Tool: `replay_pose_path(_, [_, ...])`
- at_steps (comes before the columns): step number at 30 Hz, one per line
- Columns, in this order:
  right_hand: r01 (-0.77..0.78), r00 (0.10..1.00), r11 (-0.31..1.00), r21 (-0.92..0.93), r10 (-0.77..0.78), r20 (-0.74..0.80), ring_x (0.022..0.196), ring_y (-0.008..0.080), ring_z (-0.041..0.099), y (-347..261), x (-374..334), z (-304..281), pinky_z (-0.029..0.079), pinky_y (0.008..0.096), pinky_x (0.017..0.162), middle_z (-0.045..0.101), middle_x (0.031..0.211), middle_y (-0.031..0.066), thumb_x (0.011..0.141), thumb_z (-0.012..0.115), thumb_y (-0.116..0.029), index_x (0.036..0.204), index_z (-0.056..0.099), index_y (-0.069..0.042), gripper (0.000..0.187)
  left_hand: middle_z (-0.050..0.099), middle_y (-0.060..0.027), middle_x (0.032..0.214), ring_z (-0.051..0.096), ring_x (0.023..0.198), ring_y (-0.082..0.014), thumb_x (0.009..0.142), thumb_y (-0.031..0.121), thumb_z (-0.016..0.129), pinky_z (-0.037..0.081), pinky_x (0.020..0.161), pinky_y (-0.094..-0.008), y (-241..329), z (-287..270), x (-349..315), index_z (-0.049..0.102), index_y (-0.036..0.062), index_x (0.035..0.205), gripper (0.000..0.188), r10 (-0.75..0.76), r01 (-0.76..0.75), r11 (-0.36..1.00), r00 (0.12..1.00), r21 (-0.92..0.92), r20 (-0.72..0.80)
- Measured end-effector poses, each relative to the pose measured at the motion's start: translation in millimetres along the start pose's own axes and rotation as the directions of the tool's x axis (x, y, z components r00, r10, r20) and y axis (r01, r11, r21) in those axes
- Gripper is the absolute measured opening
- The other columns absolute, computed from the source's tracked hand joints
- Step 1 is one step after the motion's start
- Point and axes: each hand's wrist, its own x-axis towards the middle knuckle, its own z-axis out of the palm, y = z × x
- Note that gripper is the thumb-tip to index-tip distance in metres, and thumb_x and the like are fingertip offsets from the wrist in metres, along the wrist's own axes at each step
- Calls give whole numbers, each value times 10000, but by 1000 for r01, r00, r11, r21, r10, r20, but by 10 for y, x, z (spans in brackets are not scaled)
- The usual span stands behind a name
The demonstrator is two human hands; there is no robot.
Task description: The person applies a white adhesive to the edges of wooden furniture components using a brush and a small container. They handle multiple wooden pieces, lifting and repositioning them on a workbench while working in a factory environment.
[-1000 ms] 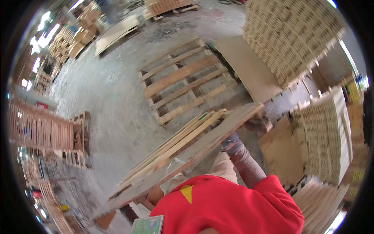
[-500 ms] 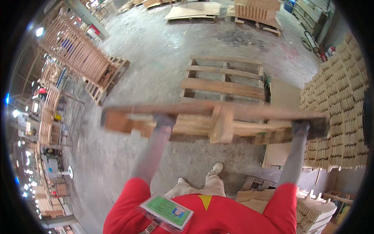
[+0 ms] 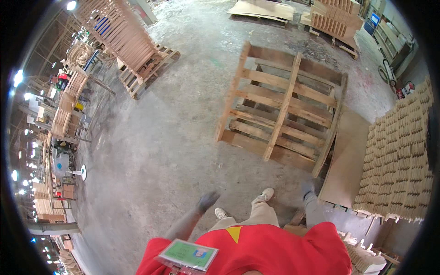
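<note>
A wooden pallet (image 3: 285, 107) lies with its long stringers facing up, skewed on top of another pallet whose slats show through the gaps. My left hand (image 3: 208, 200), in a dark glove, hangs away from the pallet over the floor, fingers stretched out and nothing in them. My right hand (image 3: 309, 187), also gloved and blurred, is just below the pallet's near right corner. Its fingers look loosely extended and hold nothing that I can see; a small gap seems to separate it from the wood.
A flat brown board (image 3: 347, 158) lies right of the pallet, beside a tall stack of notched wooden pieces (image 3: 396, 160). Slatted wooden parts (image 3: 121, 36) are piled on a pallet at the far left. Benches line the left side; a sheet stack (image 3: 261, 10) sits at the back.
The pallet that both hands carried in the air is now down on the other pallet. Both hands have let go and drawn back toward my body.
</note>
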Motion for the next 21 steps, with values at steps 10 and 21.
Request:
replay_pose_path(10, [-282, 746, 783, 554, -184, 640, 860, 322, 612, -1689, -261, -1017, 477, 431, 732, 631, 946, 152, 829, 470, -194, 983, 639, -103, 246, 534, -186, 1153, 481, 1096, -282, 857, 380, 442, 354, 937, -365, -2878, 359, -2386, 520, -7, 1155, 495, -687, 687, 521, 689, -507, 228])
replay_pose_path(21, [-415, 910, 366, 833, 157, 384, 909, 372, 585, -3068, 2530, -3279, 461, 409, 774, 594, 979, 221, 780, 480, -430, 937, 635, -32, 456, 584, -172, 1072, 543, 995, -255, 851, 366, 439, 406, 864, -341, -4052, -732, -1495, 530, -22, 1132, 488, -458, 199, 548, 884, -813, -92])
